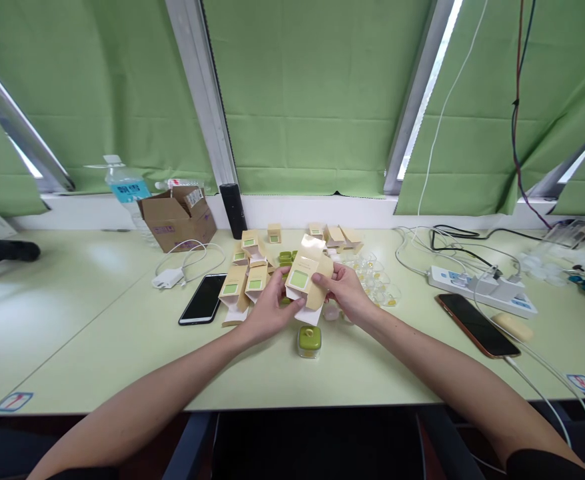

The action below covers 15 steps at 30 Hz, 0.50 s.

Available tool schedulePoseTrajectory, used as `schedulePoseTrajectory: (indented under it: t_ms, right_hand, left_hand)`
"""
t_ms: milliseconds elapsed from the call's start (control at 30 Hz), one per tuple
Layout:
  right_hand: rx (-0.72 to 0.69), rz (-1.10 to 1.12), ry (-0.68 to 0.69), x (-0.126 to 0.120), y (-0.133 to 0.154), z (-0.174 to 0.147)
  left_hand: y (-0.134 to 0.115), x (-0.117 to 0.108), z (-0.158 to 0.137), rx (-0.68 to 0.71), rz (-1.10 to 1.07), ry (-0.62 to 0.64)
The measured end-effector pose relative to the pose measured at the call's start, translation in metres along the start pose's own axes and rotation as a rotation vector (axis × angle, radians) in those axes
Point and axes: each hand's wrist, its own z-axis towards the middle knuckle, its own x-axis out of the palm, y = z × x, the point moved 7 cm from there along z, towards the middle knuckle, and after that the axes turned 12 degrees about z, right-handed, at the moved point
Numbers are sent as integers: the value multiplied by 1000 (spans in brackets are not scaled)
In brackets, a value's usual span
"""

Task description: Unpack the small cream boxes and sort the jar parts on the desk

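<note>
Between my two hands is a beige paper box (pixel 308 272) with a green square on its front and its flaps standing open. My left hand (pixel 272 308) grips its lower left side, thumb on the front. My right hand (pixel 346 291) pinches its right side. Just below the box, a small clear jar with a green lid (pixel 309 341) stands on the table. More beige boxes with open flaps (pixel 234 288) lie left of my left hand. Behind the held box are green lids (pixel 286 257), partly hidden. Several clear containers with yellow bits (pixel 378 281) sit beyond my right hand.
A black phone (pixel 202 300) and a white charger (pixel 168 277) lie on the left, before a cardboard box (pixel 178 219) and a water bottle (pixel 128 193). To the right are a power strip (pixel 482 291), another phone (pixel 477 325) and loose cables. The table edge (pixel 317 404) runs in front.
</note>
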Motion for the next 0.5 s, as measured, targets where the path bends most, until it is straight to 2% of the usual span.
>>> schedulePoseTrajectory:
  t_ms: [100,267,367,500]
  right_hand:
    - [-29,-18,-10,-2,2,1]
    - [-75,-13,-1,0,6,-2]
    - [-77,-34,28,7,8,-5]
    - [-65,-93,75,13,12,-6]
  left_hand:
    - [0,-3,4,12,-29,9]
    - [-3,-15,10,-19,233,-55]
    - [-9,-20,12,-42,291,-49]
    - [-20,-47,17,-102,280,-99]
